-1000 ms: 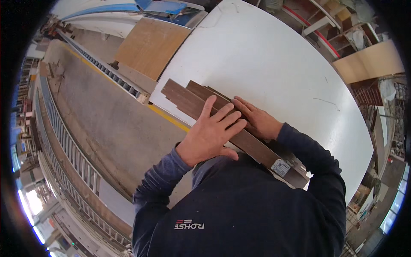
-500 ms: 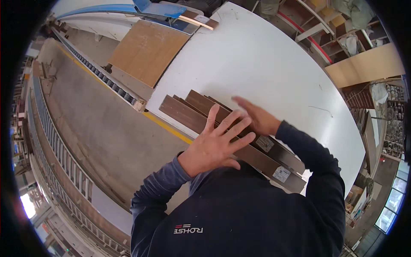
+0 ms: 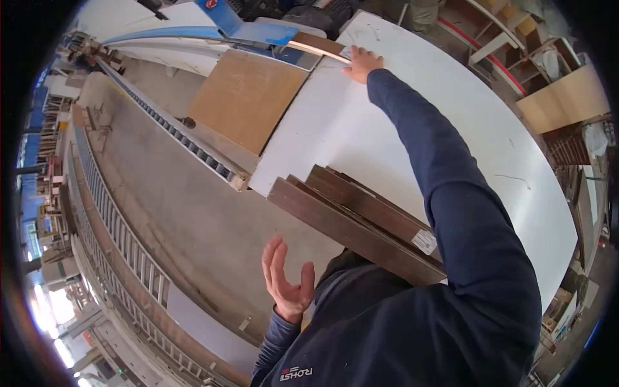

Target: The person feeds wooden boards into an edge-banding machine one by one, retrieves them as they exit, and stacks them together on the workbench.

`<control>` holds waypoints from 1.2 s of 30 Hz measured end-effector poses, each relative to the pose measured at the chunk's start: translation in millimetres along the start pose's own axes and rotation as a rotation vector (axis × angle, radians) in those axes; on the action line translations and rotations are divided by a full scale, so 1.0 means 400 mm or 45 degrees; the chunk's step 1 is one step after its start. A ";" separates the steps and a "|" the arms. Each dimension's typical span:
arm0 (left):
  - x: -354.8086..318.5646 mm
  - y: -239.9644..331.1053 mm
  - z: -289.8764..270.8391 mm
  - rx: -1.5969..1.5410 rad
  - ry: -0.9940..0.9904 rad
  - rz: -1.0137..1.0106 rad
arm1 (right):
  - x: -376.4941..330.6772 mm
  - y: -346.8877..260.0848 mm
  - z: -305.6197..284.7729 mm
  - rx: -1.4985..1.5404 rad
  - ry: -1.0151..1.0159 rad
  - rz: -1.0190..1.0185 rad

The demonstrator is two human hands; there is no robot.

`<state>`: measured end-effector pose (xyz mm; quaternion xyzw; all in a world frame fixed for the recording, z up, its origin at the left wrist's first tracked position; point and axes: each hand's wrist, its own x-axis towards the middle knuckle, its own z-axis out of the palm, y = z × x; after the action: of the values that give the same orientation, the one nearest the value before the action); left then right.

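Boards (image 3: 361, 222), dark brown and stacked, lie on the white worktop (image 3: 477, 129) against the person's chest. Right hand (image 3: 362, 63) reaches far across, fingers flat on a strip (image 3: 319, 46). Left hand (image 3: 288, 280) hangs empty, fingers loosely spread.

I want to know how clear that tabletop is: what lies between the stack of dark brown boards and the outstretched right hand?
In the head view, only bare white table shows between the dark brown boards and the right hand; the sleeve passes above it.
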<state>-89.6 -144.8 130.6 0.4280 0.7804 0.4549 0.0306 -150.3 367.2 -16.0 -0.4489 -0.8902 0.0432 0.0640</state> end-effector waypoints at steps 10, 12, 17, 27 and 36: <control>-0.058 -0.023 -0.003 -0.050 0.005 -0.174 | -0.253 0.211 -0.065 0.631 -0.337 -0.123; -0.043 -0.034 -0.003 -0.066 0.009 -0.141 | -0.401 0.283 -0.128 0.573 -0.297 -0.164; -0.006 -0.054 -0.004 -0.073 0.008 -0.074 | -0.783 0.375 -0.355 0.633 -0.319 -0.106; 0.010 -0.072 0.038 -0.038 -0.098 -0.011 | -1.176 0.387 -0.510 0.826 -0.519 0.010; -0.034 -0.074 0.100 -0.478 -0.060 -0.322 | -1.200 0.399 -0.548 0.601 -0.720 -0.084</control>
<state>-82.4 -133.5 80.8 0.3239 0.7286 0.5745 0.1847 292.3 79.9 143.3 -0.3632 -0.8523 0.3676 -0.0812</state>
